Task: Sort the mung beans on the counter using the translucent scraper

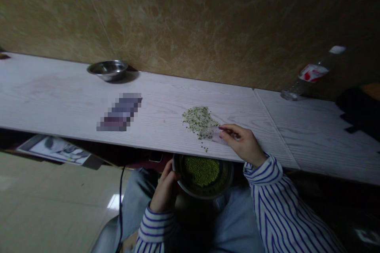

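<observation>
A small heap of white grains, probably rice, mixed with green beans lies on the white wood-grain counter. My right hand pinches a thin clear plastic piece, whose far end rests at the heap's lower right edge. A few loose green beans lie just below the heap. Under the counter's front edge, over my lap, my left hand grips the rim of a metal bowl at its left side. Green beans cover the bottom of this bowl.
A shallow steel bowl stands near the wall at the back left. In front of it lies a pixelated flat object. A clear bottle with a white cap stands at the right, near dark cloth. A black cable hangs beside my leg.
</observation>
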A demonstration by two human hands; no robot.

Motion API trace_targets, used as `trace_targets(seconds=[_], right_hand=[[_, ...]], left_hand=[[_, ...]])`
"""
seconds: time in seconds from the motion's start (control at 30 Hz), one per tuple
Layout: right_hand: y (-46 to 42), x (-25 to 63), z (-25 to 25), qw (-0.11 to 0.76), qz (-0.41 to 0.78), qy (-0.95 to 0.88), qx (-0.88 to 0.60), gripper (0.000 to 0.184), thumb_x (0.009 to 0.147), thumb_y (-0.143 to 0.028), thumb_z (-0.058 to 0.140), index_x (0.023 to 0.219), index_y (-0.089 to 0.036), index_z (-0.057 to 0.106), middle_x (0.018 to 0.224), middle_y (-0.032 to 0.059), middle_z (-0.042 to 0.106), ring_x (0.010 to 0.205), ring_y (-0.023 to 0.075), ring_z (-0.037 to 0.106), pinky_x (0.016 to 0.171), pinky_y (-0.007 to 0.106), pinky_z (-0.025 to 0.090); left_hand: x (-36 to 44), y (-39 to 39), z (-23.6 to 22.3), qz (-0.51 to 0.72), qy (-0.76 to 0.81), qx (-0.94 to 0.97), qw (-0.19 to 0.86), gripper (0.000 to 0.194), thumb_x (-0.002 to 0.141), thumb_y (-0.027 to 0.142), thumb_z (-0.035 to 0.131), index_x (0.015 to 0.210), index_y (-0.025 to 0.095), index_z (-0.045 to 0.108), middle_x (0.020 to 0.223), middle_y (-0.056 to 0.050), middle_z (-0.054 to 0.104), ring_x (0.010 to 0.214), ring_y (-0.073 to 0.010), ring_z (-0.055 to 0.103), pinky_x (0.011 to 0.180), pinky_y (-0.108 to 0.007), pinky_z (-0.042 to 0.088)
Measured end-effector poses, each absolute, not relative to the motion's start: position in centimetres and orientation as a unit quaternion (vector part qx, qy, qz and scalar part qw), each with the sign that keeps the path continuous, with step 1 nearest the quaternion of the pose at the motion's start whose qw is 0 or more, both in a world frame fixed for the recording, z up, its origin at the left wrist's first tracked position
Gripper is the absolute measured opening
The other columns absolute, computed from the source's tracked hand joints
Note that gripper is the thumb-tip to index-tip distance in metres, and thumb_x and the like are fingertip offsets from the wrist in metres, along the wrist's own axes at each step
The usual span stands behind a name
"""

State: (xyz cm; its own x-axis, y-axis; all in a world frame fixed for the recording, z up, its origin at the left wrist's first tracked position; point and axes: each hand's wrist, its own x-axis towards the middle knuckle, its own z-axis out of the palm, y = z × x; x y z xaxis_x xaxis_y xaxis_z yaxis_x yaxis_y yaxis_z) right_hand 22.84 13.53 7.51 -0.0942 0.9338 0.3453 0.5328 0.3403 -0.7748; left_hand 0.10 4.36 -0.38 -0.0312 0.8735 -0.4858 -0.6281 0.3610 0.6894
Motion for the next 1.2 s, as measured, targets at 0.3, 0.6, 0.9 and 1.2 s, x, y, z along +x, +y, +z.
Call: trace_targets(seconds=[0.3, 0.6, 0.9, 1.2], right_hand=[[13.5, 23.0, 7.4, 0.428, 0.232, -0.698, -0.525, 0.022, 0.082, -0.034, 0.068, 0.097, -0.019, 0.076, 0.081, 0.0056, 0.077, 0.073, 0.0195, 0.07, 0.067, 0.031, 0.056], [13.2, 22.8, 7.9, 0.406, 0.245, -0.712, -0.518, 0.022, 0.082, -0.033, 0.067, 0.096, -0.02, 0.077, 0.08, 0.0048, 0.077, 0.072, 0.0191, 0.069, 0.068, 0.032, 0.056], [12.5, 23.2, 8.0, 0.424, 0.223, -0.7, -0.53, 0.02, 0.081, -0.032, 0.066, 0.094, -0.02, 0.076, 0.079, 0.0051, 0.076, 0.074, 0.0201, 0.07, 0.069, 0.032, 0.056], [12.6, 23.3, 7.7, 0.429, 0.223, -0.689, -0.54, 0.021, 0.081, -0.033, 0.066, 0.094, -0.02, 0.075, 0.078, 0.0053, 0.076, 0.072, 0.0199, 0.069, 0.065, 0.031, 0.056]], left_hand=[[0.0, 4.3, -0.5, 0.554, 0.451, 0.13, 0.687, 0.048, 0.06, 0.021, 0.068, 0.108, 0.022, 0.066, 0.089, -0.002, 0.07, 0.077, -0.0222, 0.063, 0.063, -0.032, 0.051], [-0.2, 4.3, -1.0, 0.551, 0.461, 0.147, 0.68, 0.051, 0.061, 0.021, 0.067, 0.112, 0.021, 0.065, 0.083, 0.0, 0.068, 0.066, -0.0181, 0.058, 0.052, -0.026, 0.045], [-0.5, 4.4, -0.9, 0.552, 0.446, 0.138, 0.691, 0.056, 0.061, 0.016, 0.065, 0.117, 0.02, 0.063, 0.086, -0.002, 0.071, 0.065, -0.0196, 0.061, 0.052, -0.029, 0.048], [-0.4, 4.4, -0.8, 0.55, 0.459, 0.132, 0.685, 0.059, 0.06, 0.019, 0.067, 0.119, 0.02, 0.063, 0.089, -0.002, 0.07, 0.068, -0.0198, 0.061, 0.054, -0.029, 0.047]])
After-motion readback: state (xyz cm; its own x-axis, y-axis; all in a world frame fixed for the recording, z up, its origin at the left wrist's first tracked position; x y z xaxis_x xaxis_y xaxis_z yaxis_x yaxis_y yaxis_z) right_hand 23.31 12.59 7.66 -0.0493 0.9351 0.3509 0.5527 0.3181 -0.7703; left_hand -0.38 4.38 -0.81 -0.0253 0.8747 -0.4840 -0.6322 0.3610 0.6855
